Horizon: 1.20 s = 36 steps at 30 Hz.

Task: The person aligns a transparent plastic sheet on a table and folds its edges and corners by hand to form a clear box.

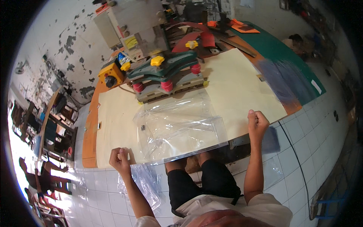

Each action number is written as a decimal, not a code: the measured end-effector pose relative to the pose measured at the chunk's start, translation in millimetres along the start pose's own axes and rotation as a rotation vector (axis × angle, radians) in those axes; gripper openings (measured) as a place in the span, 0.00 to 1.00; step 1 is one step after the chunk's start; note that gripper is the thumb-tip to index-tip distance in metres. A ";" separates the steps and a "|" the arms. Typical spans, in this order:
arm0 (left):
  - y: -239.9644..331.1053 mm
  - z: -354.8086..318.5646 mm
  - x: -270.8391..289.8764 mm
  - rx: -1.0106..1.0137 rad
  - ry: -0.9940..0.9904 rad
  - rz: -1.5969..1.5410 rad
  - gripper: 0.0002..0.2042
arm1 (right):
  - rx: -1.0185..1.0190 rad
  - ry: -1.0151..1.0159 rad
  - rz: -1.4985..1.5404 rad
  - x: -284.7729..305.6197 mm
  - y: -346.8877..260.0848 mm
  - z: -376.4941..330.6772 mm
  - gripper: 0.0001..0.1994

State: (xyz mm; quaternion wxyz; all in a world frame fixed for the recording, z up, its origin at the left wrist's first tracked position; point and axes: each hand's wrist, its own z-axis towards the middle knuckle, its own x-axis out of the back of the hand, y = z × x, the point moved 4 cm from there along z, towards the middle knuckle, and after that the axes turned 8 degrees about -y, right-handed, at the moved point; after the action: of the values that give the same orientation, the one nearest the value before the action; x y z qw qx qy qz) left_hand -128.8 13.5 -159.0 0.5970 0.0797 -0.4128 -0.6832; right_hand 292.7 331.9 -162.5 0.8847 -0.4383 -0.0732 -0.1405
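Both my hands are closed at the near edge of a worktable. My left hand (120, 159) is curled at the front left corner, thumb up, beside a clear plastic sheet (185, 132). Farther right, my right hand (258, 123) makes a similar fist above the table's front edge. What either hand grips, if anything, cannot be made out. Wrinkled and glossy, the plastic lies between them on a cream covering sheet (249, 90). Its far end reaches toward a press machine (166, 72) with green arms, yellow knobs and red collars.
A yellow control box (110, 74) with a black knob stands left of the press. Red sheet material (196, 41) and a green mat (280, 45) lie behind and right. More clear plastic (141, 185) hangs below the table. A black cable (298, 162) crosses the tiled floor.
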 end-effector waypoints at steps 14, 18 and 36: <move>10.4 3.5 3.6 -0.026 0.025 -0.019 0.07 | -0.008 0.003 0.074 -6.3 0.2 -4.9 0.17; 10.1 3.0 4.0 -0.041 0.037 0.009 0.06 | 0.037 0.004 0.042 -5.3 -1.8 -4.0 0.17; 5.3 1.4 3.5 -0.035 0.030 -0.010 0.06 | -0.021 -0.021 0.054 -4.7 -2.4 -5.1 0.16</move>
State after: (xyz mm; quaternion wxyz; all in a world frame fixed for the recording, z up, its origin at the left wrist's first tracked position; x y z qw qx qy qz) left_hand -126.6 11.3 -153.2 0.6010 0.0815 -0.3915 -0.6920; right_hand 287.5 327.3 -164.9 0.8827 -0.4509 -0.0691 -0.1127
